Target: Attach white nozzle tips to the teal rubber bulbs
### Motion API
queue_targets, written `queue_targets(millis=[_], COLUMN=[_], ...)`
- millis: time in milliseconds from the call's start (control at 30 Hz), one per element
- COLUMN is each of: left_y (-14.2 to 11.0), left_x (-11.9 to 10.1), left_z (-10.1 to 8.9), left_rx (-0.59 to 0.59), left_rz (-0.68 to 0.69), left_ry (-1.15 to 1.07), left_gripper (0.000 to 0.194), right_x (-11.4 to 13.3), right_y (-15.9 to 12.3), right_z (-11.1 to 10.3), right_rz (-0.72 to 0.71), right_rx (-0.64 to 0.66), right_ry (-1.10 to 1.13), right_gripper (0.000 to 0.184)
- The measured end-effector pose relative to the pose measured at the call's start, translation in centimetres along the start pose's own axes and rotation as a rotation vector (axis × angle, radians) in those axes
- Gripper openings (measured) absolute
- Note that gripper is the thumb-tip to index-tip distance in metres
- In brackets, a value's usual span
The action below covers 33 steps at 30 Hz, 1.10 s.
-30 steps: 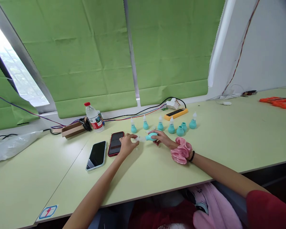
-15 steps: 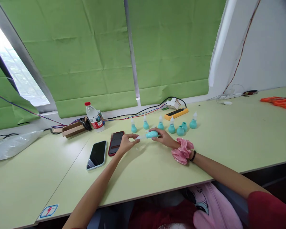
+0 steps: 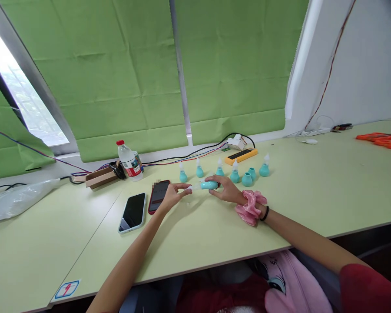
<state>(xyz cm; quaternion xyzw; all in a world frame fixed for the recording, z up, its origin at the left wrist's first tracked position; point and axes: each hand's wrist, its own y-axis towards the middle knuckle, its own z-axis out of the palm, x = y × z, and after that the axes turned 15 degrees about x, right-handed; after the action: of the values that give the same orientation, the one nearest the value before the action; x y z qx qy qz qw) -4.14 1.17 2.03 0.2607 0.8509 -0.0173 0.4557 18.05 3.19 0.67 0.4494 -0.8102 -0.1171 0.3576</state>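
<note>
My right hand (image 3: 225, 190) is closed round a teal squeeze bulb with a clear tip (image 3: 207, 185), held on its side just above the pale green table (image 3: 215, 234). My left hand (image 3: 172, 195) pinches the clear tip end of that bulb. A pink scrunchie (image 3: 250, 207) sits on my right wrist. Behind my hands stand several more teal bulbs (image 3: 234, 174), most upright with white tips.
A red-cased phone (image 3: 158, 195) and a light blue phone (image 3: 132, 211) lie left of my hands. A water bottle (image 3: 129, 161), a cardboard box (image 3: 99, 177), cables and a yellow power strip (image 3: 240, 155) line the back edge. Orange items (image 3: 382, 140) lie far right.
Both hands have lifted the bulb slightly and shifted it a little right and away from me; my right wrist rose off the table.
</note>
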Motion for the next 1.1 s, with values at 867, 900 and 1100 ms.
queue_targets(millis=[867,900,1100], left_y=[-0.2,-0.2,-0.3], left_x=[0.1,0.1,0.1], left_z=[-0.2,-0.3,-0.3], left_rx=[0.129,0.137,0.135], left_rz=[-0.022,-0.022,0.01], left_ry=[-0.2,-0.204,-0.174], left_gripper=[0.032,0.033,0.033], right_x=[0.2,0.1,-1.0], right_y=[-0.1,-0.1,-0.1], right_z=[-0.2,-0.2,0.1], right_rz=[-0.051,-0.048,0.048], right_rx=[0.066,0.079,0.17], right_ry=[0.064,0.071,0.271], right_gripper=[0.034,0.035,0.039])
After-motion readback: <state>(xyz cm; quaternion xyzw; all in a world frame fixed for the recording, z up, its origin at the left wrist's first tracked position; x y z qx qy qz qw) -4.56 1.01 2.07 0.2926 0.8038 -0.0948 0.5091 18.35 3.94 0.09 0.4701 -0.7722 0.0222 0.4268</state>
